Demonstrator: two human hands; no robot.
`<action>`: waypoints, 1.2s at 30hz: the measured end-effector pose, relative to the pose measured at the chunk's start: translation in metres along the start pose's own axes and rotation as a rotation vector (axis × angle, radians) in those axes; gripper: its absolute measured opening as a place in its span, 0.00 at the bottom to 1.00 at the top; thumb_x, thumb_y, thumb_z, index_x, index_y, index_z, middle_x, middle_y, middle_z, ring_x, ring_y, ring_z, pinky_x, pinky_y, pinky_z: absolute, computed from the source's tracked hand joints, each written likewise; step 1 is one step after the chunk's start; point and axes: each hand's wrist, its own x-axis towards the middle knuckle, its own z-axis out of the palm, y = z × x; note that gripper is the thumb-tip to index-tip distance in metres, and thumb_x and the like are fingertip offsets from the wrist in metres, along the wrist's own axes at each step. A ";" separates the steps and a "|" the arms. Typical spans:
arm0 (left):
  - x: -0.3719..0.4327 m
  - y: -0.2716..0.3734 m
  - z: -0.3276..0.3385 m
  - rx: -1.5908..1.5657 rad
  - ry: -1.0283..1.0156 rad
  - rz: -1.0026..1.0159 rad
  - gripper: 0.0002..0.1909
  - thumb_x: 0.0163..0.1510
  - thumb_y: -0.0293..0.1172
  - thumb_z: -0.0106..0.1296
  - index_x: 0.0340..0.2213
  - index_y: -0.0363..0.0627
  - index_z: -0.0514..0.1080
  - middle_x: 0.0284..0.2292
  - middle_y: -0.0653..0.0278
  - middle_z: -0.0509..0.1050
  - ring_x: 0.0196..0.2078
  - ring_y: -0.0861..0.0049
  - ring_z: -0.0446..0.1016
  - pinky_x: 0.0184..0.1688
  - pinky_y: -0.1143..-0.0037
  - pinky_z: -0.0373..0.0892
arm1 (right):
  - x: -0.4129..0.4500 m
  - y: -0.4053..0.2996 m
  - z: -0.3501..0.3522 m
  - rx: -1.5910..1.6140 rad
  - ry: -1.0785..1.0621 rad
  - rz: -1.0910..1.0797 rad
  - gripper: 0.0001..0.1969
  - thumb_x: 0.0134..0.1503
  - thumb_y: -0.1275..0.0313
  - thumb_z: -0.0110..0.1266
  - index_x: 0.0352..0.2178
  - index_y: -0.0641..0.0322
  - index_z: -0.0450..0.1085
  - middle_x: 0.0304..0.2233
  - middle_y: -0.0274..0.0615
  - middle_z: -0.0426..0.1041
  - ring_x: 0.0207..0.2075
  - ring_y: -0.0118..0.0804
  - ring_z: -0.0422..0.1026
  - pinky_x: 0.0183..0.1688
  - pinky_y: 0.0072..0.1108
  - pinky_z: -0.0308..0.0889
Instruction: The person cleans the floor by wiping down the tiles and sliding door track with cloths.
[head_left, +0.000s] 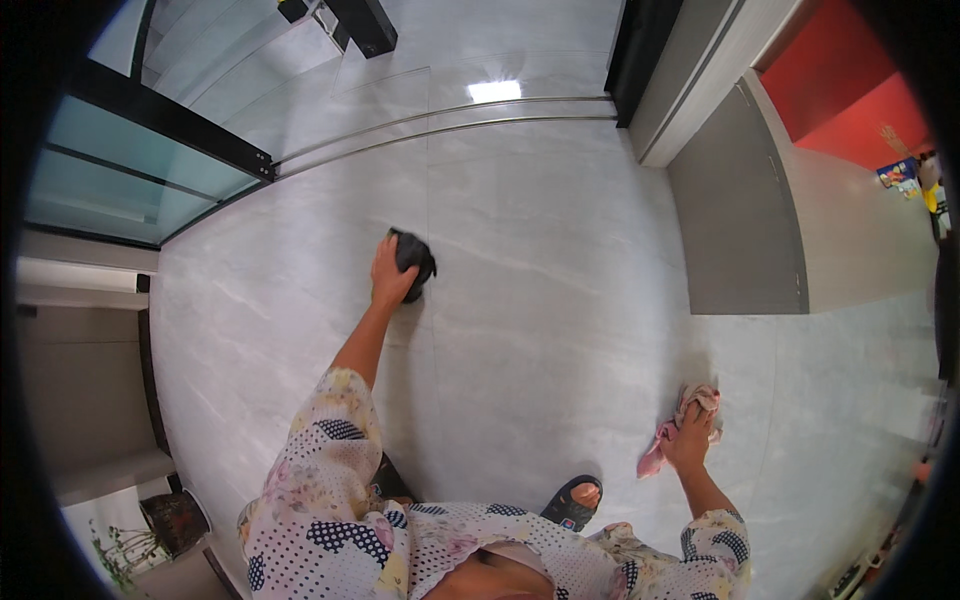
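My left hand (394, 274) reaches forward, closed around a crumpled black cloth or plastic bag (414, 259); which of the two I cannot tell. Out to the right, my right hand (691, 442) grips a bunched pink and beige patterned cloth (699, 399), part of which hangs from the near side of the hand. Beneath both is a pale grey marbled tile floor (525, 300). Whether either bundle touches the tiles is unclear.
Metal door tracks (450, 126) cross the floor ahead, beside a black-framed glass door (172, 135). A grey cabinet (739, 225) stands at the right, a potted plant (174, 523) at the lower left. My foot in a black sandal (574, 504) shows near the bottom.
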 end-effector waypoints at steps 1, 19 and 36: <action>0.016 0.008 0.002 0.001 0.003 0.017 0.37 0.33 0.37 0.52 0.48 0.42 0.54 0.50 0.51 0.55 0.54 0.58 0.50 0.53 0.68 0.50 | 0.002 -0.004 0.001 0.008 -0.034 0.024 0.39 0.34 0.70 0.54 0.48 0.68 0.46 0.48 0.62 0.48 0.50 0.66 0.47 0.53 0.40 0.47; -0.136 0.168 0.103 -0.337 -0.694 0.739 0.27 0.31 0.23 0.51 0.40 0.46 0.65 0.46 0.60 0.63 0.50 0.65 0.59 0.50 0.70 0.53 | 0.011 -0.005 0.011 -0.014 -0.021 -0.062 0.39 0.35 0.68 0.54 0.48 0.69 0.45 0.49 0.63 0.47 0.52 0.64 0.45 0.54 0.40 0.43; 0.065 -0.027 -0.005 -0.407 0.033 -0.187 0.29 0.35 0.23 0.42 0.45 0.42 0.61 0.41 0.55 0.67 0.45 0.65 0.64 0.48 0.73 0.59 | 0.004 -0.002 -0.001 0.019 -0.008 -0.080 0.37 0.34 0.69 0.56 0.47 0.68 0.49 0.49 0.61 0.49 0.52 0.60 0.45 0.54 0.38 0.42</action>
